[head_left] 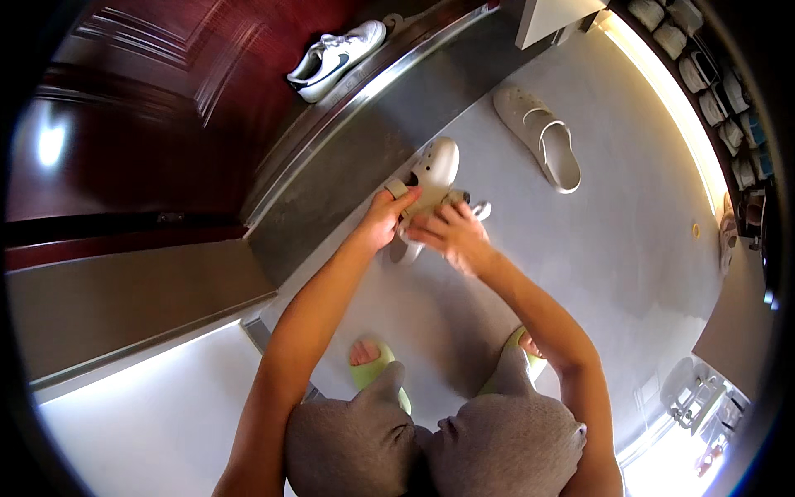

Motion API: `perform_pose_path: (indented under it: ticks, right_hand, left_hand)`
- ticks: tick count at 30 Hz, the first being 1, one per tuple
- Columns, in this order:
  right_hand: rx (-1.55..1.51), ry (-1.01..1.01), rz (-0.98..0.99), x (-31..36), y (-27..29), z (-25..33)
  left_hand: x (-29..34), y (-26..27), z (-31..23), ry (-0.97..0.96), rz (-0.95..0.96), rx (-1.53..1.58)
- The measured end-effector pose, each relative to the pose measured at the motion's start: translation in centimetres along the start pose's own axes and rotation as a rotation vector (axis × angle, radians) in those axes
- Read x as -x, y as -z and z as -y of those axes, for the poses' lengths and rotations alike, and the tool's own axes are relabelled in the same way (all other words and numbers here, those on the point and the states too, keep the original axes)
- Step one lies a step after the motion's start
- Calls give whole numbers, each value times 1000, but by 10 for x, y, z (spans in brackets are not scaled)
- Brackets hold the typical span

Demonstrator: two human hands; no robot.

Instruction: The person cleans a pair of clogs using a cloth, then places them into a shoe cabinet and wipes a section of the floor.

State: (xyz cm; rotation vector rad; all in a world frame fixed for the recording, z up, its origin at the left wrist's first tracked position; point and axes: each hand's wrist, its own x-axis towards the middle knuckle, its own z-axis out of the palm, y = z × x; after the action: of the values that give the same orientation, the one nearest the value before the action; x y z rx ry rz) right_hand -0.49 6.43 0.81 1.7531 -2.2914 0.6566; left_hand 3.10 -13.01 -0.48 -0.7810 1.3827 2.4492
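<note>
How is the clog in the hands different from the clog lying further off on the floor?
The held clog is gripped by the left hand and right hand; the far clog lies alone on the grey floor. The held one looks whiter, the far one more beige. Both are perforated clogs with heel straps.

— How many clogs do you count?
— Two cream clogs: one held in both hands [426, 186], one lying loose on the grey floor [540, 137].
— Sneakers?
— One white sneaker [335, 58] by the dark red door.
— Slippers?
— Two green slides, the left [370, 374] and the right [522, 348], one on each foot.
— And the shelf on the right?
— A row of shoes [712, 91]; too small to count surely.
</note>
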Motion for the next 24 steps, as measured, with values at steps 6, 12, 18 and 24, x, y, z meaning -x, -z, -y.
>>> perform_pose_path:
  ticks: [6,12,18,24]
  right_hand:
    - [54,-235,-27,2,-22,11]
    - [-125,86,-15,1,-15,6]
    - [19,-286,-31,0,-26,-4]
    - [-150,6,-21,8,-26,37]
  left_hand:
    - [-5,1,2,-52,1,-43]
    - [-5,16,5,-9,-16,-1]
    - [-7,12,5,-54,17,26]
    - [2,12,-1,-21,-84,-1]
